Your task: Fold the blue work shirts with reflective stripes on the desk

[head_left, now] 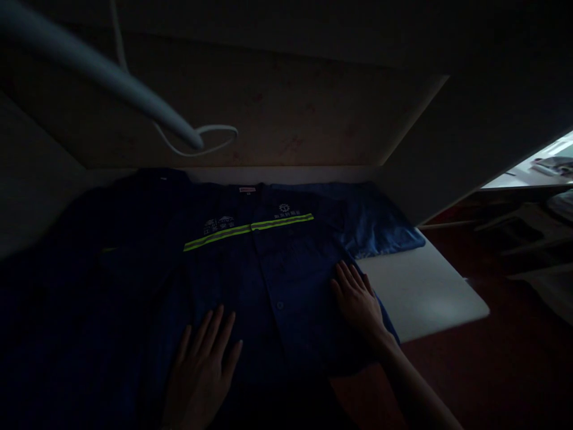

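A dark blue work jacket (242,269) lies spread front up, with a yellow-green reflective stripe (282,222) across its chest, pale printing above the stripe and buttons down the middle. My left hand (203,364) rests flat on its lower left part, fingers spread. On the right side of the jacket lies my right hand (358,298), palm down with fingers stretched out and nothing held. Both hands touch the cloth. The jacket's lower edge fades into shadow.
A shiny blue folded bundle (380,221) lies on the white board (430,286) to the right. More dark blue cloth (67,298) is heaped at the left. Overhead hangs a pale rod (111,77) with a looped white cord (219,128). A slanted panel (456,137) closes in the right.
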Tool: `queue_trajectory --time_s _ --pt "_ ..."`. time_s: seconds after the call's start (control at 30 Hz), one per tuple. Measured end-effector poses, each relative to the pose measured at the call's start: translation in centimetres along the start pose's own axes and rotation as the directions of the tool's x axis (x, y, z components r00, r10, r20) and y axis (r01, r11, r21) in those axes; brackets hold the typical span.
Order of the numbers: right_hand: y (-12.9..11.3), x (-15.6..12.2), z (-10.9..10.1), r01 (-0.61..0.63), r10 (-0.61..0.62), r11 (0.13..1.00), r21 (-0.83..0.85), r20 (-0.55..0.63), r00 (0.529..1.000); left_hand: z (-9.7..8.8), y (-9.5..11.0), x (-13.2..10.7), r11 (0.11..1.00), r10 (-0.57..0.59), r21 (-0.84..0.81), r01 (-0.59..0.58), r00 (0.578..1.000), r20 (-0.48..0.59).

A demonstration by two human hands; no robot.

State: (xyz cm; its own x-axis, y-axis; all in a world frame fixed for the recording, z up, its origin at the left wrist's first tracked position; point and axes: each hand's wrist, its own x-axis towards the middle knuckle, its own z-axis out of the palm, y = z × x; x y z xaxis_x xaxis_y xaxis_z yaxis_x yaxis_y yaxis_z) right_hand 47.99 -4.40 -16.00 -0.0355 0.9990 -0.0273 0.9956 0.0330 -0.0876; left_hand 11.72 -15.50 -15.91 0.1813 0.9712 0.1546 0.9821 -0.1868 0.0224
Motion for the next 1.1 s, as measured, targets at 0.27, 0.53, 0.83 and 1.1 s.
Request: queue_trajectory --time_s 0.27,0.53,0.83,1.1 --pt "-8.8 -3.3 -0.9 0.347 -0.344 0.929 0.128 -0.050 0.938 -0.8 6.8 1.7 0.996 0.065 -0.063 -0.068 0.997 -0.042" --pt "0.3 -6.3 0.4 0.083 -0.082 0.997 -0.010 0.054 0.995 0.2 6.9 1.0 0.995 0.061 -0.079 -0.058 0.998 0.026" --pt "-4.2 -5.9 -0.3 0.091 -0.083 0.994 0.064 -0.120 0.989 0.3 7.1 1.3 0.995 0.047 -0.093 -0.043 0.998 0.043" --pt "-1.3 -6.7 0.8 0.181 -0.179 0.983 -0.015 0.082 0.980 0.3 6.7 1.0 0.995 0.057 -0.081 -0.053 0.997 0.044"
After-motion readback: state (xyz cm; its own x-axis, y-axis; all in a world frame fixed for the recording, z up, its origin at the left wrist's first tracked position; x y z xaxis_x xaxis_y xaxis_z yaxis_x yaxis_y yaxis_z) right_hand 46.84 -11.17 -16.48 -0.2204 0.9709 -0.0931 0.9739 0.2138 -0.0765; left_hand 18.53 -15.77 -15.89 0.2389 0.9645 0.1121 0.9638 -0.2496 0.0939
